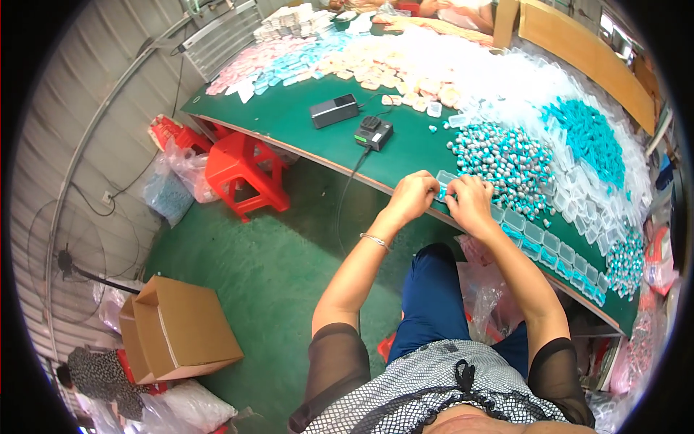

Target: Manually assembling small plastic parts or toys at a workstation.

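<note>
My left hand and my right hand meet at the near edge of the green table. Together they pinch a small clear plastic case with a teal piece inside. Just behind my hands lies a heap of small grey and teal parts. A row of filled clear cases runs along the table edge to the right of my right hand. Further back sit a pile of teal parts and loose clear empty cases.
A black box and a black device with a cable sit left of my hands. Pink, blue and cream cases cover the far table. A red stool, an open cardboard box and plastic bags stand on the green floor.
</note>
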